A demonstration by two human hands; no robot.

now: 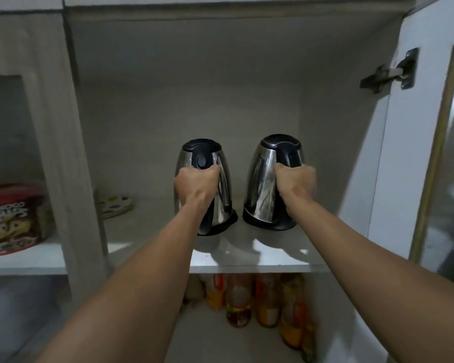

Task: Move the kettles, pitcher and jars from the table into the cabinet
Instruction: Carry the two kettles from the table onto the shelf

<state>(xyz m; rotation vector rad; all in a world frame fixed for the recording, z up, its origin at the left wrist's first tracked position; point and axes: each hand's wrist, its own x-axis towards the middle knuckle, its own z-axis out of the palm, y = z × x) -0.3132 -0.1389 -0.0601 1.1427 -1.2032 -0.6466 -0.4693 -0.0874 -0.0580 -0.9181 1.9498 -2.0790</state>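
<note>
Steel kettles sit side by side on the cabinet shelf (260, 258), close together but apart. The left hand (194, 186) is closed around the handle of the left kettle (222, 179), which tilts a little; the right hand (296, 182) grips the handle of the right kettle (262, 184). A stack of plates (116, 205) lies at the shelf's left end. Bottles (252, 299) stand on the shelf below. A cereal tub (11, 218) sits in the left compartment. The door (414, 153) stands open on the right.

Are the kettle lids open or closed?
Closed: the black lids sit flat on the left kettle and right kettle.
</note>
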